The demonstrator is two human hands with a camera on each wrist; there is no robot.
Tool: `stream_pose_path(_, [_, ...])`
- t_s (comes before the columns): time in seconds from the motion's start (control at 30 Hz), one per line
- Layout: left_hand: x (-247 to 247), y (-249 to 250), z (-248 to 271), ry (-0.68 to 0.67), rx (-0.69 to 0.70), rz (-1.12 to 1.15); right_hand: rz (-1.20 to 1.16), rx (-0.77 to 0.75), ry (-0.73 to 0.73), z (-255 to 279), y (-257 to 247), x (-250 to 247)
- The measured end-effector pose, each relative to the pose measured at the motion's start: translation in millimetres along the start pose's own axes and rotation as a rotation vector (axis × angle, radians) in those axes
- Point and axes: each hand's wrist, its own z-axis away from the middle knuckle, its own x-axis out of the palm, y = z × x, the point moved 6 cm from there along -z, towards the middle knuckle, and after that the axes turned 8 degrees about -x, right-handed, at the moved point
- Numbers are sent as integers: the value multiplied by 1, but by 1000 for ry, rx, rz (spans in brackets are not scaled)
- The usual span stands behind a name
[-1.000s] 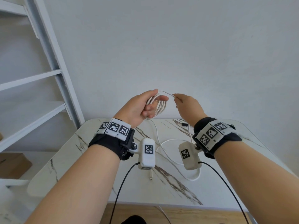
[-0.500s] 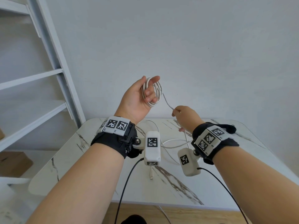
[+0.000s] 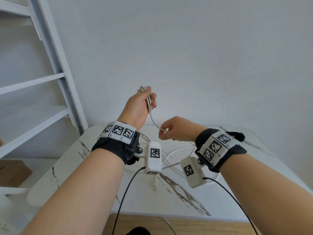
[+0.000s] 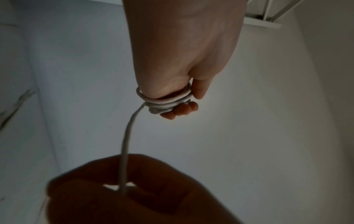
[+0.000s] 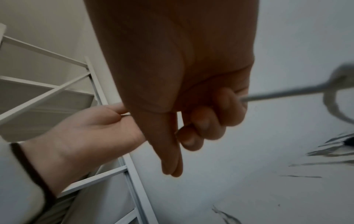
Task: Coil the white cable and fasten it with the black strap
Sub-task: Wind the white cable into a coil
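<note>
Left hand point(image 3: 137, 106) grips coil of one white cable point(image 3: 149, 102); right hand point(image 3: 176, 129) pinches its single trailing strand.

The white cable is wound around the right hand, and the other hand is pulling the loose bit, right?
Not quite. The white cable is wound around the left hand, as the left wrist view shows. The right hand is the one pinching the loose bit.

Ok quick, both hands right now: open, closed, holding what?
Left hand: closed, fingers wrapped through the coil of white cable.
Right hand: closed, pinching the loose run of cable below the coil.
</note>
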Motion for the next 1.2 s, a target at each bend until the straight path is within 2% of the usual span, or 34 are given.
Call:
stream_pose_path(0.1, [-3, -2, 0, 54, 36, -183, -5, -23, 0, 0, -8, -3])
stream_pose_path(0.27, [-12, 0, -2, 190, 151, -634, -15, -28, 37, 1, -9, -9])
stream_pose_path(0.43, [-20, -4, -7, 285, 196, -997, -28, -53, 197, 0, -6, -29])
stream_pose_path(0.63, [-27, -13, -11, 267, 142, -1355, 98, -34, 426, 2, 1, -53])
stream_pose_path(0.77, [-26, -26, -11, 187, 14, -1377, 84, -24, 552, 2, 8, -59])
stream_pose_path(1.0, [-11, -43, 1, -10, -157, -1071, 128, 34, 695, 4, 20, -65])
stream_pose_path(1.1, [-6, -43, 7, -66, -131, -1118, 190, 61, 720, 5, 24, -66])
stream_pose_path(1.2, [-9, -38, 2, -7, -59, -1129, 222, 88, 725, 5, 28, -65])
